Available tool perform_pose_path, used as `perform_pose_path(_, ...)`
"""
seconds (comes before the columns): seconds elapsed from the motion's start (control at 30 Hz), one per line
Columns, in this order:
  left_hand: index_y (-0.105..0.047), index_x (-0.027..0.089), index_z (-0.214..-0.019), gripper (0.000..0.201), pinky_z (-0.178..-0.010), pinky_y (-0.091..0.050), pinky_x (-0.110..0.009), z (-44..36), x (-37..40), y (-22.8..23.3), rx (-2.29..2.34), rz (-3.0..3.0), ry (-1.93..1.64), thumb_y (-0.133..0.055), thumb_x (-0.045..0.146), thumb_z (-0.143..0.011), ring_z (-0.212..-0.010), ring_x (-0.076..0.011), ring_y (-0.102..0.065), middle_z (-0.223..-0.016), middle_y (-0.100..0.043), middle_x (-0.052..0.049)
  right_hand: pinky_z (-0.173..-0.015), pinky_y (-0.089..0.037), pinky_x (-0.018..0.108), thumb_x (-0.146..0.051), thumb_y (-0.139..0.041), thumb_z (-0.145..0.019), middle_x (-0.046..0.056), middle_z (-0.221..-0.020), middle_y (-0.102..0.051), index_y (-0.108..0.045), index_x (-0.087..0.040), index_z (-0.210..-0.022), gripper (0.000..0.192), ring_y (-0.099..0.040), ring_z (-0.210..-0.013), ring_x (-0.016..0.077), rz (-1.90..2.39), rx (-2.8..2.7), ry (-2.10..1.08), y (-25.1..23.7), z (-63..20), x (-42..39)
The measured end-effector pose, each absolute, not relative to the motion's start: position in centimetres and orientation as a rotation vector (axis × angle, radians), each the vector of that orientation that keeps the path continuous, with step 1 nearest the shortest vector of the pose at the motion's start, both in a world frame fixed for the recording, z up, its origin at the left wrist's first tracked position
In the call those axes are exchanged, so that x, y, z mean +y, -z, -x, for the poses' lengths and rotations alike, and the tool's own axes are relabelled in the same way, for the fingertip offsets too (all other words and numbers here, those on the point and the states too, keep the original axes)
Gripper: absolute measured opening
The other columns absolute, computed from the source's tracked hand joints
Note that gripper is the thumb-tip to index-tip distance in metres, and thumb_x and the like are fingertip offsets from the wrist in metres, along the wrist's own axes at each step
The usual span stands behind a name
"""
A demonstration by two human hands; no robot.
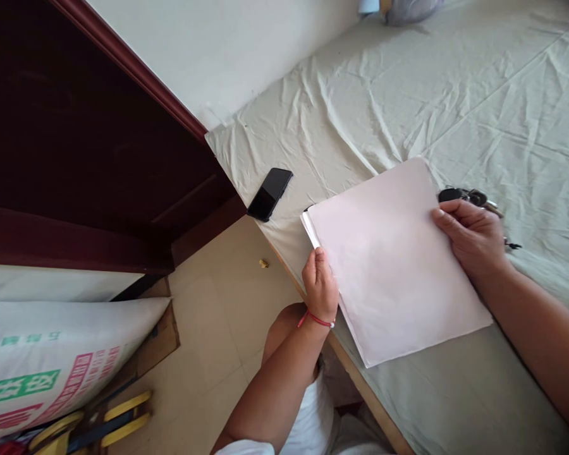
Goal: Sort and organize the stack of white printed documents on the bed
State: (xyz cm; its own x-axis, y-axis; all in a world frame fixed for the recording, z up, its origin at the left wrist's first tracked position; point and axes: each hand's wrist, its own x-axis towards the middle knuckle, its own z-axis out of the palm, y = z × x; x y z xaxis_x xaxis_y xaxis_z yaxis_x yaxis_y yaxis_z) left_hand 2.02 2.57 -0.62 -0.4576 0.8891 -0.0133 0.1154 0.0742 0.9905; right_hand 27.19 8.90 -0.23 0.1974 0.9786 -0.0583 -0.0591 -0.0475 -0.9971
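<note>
A stack of pale pinkish-white paper sheets (393, 272) is held over the cloth-covered table, its layered edges showing on the left side. My left hand (321, 284), with a red string bracelet at the wrist, grips the left edge, thumb along the side. At the right edge, my right hand (474, 237) pinches the paper between thumb and fingers. Just behind the right hand lies a bunch of dark keys or small items (471, 197), partly covered by it. A black phone (270, 193) rests near the table's left edge, apart from both hands.
A wrinkled pale cloth (360, 126) covers the table, which meets a white wall (227, 50). Dark red wooden panelling (85, 126) stands at left. On the tiled floor (213, 316) are a printed white sack (52, 360), a yellow-and-black object (123, 420) and a small yellow scrap (263, 263).
</note>
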Motion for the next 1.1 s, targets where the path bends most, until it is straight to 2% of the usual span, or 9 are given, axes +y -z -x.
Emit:
perform_pose_path(0.23, -0.037, 0.022, -0.067, 0.064, -0.060, -0.030, -0.029, -2.2, 2.6, 0.4, 1.691, -1.049, -1.438, -0.049, 0.081, -0.090, -0.063, -0.0124, -0.030, -0.064, -0.032, 0.004, -0.050, -0.039, 0.016, -0.053, -0.090, -0.074, -0.003, -0.071, -0.067, -0.077, -0.021, -0.087, 0.037, -0.051, -0.057, 0.0060, 1.316, -1.024, -1.137, 0.5, -27.2, 8.7)
perform_pose_path(0.5, -0.037, 0.022, -0.068, 0.057, -0.060, -0.029, -0.029, -2.0, 2.6, 0.6, 1.690, -1.106, -1.371, -0.053, 0.069, -0.096, -0.063, -0.0118, -0.030, -0.064, -0.033, 0.005, -0.054, -0.038, 0.017, -0.055, -0.086, -0.078, -0.003, -0.074, -0.062, -0.073, -0.021, -0.091, 0.038, -0.049, -0.062, 0.0069, 1.322, -1.099, -1.145, 0.5, -27.1, 8.6)
perform_pose_path(0.57, -0.039, 0.022, -0.069, 0.055, -0.060, -0.031, -0.028, -1.9, 2.5, 0.4, 1.675, -1.109, -1.386, -0.053, 0.068, -0.096, -0.064, -0.0119, -0.032, -0.065, -0.035, 0.004, -0.058, -0.040, 0.016, -0.050, -0.087, -0.080, -0.004, -0.080, -0.062, -0.072, -0.023, -0.100, 0.037, -0.051, -0.069, 0.0073, 1.296, -1.175, -1.093, 0.7, -27.0, 8.8)
perform_pose_path(0.67, -0.049, 0.021, -0.075, 0.049, -0.066, -0.039, -0.027, -1.4, 2.3, -0.1, 1.578, -1.112, -1.424, -0.053, 0.063, -0.098, -0.068, -0.0125, -0.039, -0.070, -0.042, 0.003, -0.077, -0.049, 0.017, -0.046, -0.084, -0.085, 0.000, -0.108, -0.068, -0.068, -0.026, -0.120, 0.043, -0.060, -0.091, 0.0097, 1.239, -1.249, -1.050, 0.7, -26.9, 8.9)
perform_pose_path(0.77, -0.059, 0.020, -0.083, 0.041, -0.072, -0.044, -0.026, -0.8, 2.1, -0.6, 1.462, -1.119, -1.460, -0.055, 0.058, -0.100, -0.071, -0.0133, -0.045, -0.074, -0.048, 0.002, -0.094, -0.054, 0.027, -0.050, -0.078, -0.089, 0.006, -0.131, -0.068, -0.060, -0.027, -0.137, 0.056, -0.066, -0.111, 0.0171, 1.179, -1.219, -1.204, 0.3, -27.2, 8.9)
perform_pose_path(0.93, -0.064, 0.020, -0.084, 0.044, -0.073, -0.048, -0.028, 0.2, 2.7, -0.6, 1.506, -1.102, -1.494, -0.057, 0.062, -0.098, -0.073, -0.0150, -0.049, -0.075, -0.054, 0.000, -0.085, -0.061, 0.038, -0.067, -0.077, -0.081, 0.013, -0.120, -0.076, -0.065, -0.022, -0.132, 0.068, -0.074, -0.106, 0.0295, 1.117, -1.060, -1.702, -0.3, -28.4, 8.7)
perform_pose_path(1.1, -0.066, 0.020, -0.090, 0.049, -0.070, -0.047, -0.029, 0.5, 2.9, -1.5, 1.578, -1.193, -1.528, -0.051, 0.065, -0.099, -0.070, -0.0158, -0.049, -0.073, -0.055, -0.001, -0.103, -0.057, 0.041, -0.057, -0.082, -0.081, 0.010, -0.136, -0.071, -0.059, -0.029, -0.146, 0.074, -0.067, -0.127, 0.0299, 1.049, -1.315, -1.672, -1.2, -28.5, 8.6)
